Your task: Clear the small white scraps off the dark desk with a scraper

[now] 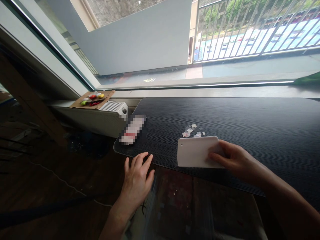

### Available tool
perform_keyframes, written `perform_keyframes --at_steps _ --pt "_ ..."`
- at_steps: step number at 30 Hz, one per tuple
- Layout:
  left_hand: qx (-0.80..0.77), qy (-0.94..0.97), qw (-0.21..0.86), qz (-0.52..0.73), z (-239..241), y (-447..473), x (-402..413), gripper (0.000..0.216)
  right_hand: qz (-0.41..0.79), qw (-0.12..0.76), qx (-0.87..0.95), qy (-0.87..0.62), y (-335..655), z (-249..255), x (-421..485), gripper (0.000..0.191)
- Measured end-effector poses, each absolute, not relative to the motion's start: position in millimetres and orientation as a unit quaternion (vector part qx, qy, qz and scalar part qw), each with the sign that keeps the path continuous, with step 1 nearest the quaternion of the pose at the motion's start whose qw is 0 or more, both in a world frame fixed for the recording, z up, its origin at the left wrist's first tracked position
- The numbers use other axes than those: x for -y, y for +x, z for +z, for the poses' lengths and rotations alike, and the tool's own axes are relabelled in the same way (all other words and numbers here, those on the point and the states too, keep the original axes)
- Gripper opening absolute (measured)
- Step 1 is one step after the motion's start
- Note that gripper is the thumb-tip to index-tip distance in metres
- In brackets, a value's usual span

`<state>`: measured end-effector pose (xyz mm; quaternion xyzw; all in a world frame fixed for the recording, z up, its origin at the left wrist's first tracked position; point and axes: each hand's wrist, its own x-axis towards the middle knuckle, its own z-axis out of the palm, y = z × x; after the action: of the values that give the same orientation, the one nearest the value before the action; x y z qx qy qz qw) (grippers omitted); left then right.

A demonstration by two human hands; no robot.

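My right hand (230, 155) grips a flat white rectangular panel (196, 151) by its right end, thumb on the near face. The panel has rounded corners and a small hole near its upper left corner; it is tilted up at the front of the black tabletop (250, 126). Just beyond its far edge lies a small scatter of paper scraps (190, 130), white and translucent. My left hand (136, 176) is empty, its fingers spread at the table's front edge. Farther left on the tabletop, a blurred-out pinkish-white oblong item (133, 130) lies near the corner.
Behind the table runs a window sill (212, 92). At the left, a cardboard piece (110, 95) bears several colourful vegetable-like items above a white ridged unit (113, 107). Below the table edge is a dark, see-through box-like surface (185, 206). A white cable (67, 183) crosses the floor.
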<state>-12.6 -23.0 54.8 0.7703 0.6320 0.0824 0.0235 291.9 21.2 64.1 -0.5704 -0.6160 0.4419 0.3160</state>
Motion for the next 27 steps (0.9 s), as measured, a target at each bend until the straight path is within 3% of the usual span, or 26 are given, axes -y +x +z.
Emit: perform_keyframes --at_steps 27 --pt "-0.609 0.786 0.034 0.100 58.8 -9.7 20.6 0.037 0.430 0.307 0.641 -0.556 287.6 62.1 -20.0 0.021"
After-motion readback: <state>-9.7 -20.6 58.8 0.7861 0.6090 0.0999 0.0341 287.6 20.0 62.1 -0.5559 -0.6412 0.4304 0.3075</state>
